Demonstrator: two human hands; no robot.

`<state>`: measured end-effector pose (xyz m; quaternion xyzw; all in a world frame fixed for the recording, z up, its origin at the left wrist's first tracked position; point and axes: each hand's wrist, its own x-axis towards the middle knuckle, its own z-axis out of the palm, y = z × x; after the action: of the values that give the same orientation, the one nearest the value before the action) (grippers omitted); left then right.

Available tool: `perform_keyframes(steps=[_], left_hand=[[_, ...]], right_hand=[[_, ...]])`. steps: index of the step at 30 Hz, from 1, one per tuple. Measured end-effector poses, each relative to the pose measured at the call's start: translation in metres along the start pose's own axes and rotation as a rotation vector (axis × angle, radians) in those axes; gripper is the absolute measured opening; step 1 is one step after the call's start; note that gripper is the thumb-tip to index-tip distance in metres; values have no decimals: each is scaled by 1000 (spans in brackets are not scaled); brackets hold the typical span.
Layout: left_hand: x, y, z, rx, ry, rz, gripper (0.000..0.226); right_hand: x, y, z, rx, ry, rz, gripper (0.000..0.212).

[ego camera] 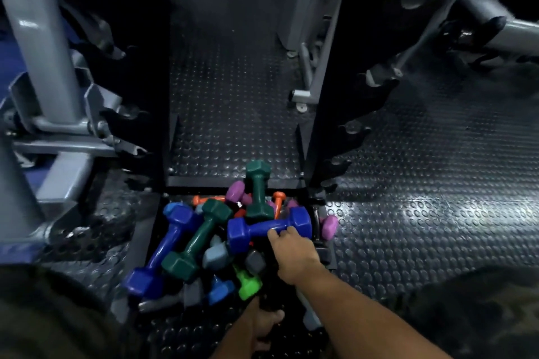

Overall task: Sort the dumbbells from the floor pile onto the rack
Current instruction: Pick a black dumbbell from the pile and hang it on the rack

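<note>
Head view, looking down at the pile [221, 242] of coloured dumbbells, lying on the studded rubber floor [423, 213] at about 6 o'clock, at the foot of the black rack [326, 96]. Topmost blue dumbbell [269, 227] lying nearly level, long axis running from 9 o'clock to 3 o'clock, right head tipped slightly up. Second blue dumbbell [163, 251] slanting from 7 o'clock to 1 o'clock; green one [198, 242] beside it lying roughly parallel; another green dumbbell [257, 189] pointing toward 12 o'clock, far head resting on the rack's base bar. Purple, orange, grey and bright green pieces lying jumbled beneath and around these.

Right hand [294, 251] reaching in from 5 o'clock, forearm stretched forward, back of the hand up, fingertips [274, 232] curling onto the handle of the topmost blue dumbbell, gripping it. Left hand [262, 320] lying low at 6 o'clock, fingers wrapping round a dark object at the near edge of the pile, too dim to identify.

Showing no readable writing or brand marks on the dumbbells.
</note>
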<state>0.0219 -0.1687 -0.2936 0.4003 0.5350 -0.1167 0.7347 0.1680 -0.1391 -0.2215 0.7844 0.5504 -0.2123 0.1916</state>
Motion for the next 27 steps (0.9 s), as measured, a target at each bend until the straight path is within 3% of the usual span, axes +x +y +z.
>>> perform_keyframes(steps=[6, 7, 9, 11, 17, 22, 27], left_hand=[[-28, 13, -27, 221, 41, -68, 42], [-28, 11, -34, 276, 66, -99, 50], [-10, -2, -53, 357, 185, -106, 75], [-28, 9, -74, 466, 336, -117, 82], [-88, 74, -131, 442, 783, 27, 71], [-107, 98, -160, 455, 867, 146, 84], [-123, 133, -182, 595, 874, 259, 82]], right_hand=[[-7, 7, -1, 151, 16, -30, 67], [-9, 9, -2, 202, 29, -26, 66], [-12, 9, -7, 282, 39, -12, 70], [-17, 4, -15, 349, 43, 4, 76], [-20, -29, -57, 730, 248, 16, 75], [-16, -47, -80, 904, 339, 14, 64], [-7, -56, -84, 1182, 327, 88, 72]])
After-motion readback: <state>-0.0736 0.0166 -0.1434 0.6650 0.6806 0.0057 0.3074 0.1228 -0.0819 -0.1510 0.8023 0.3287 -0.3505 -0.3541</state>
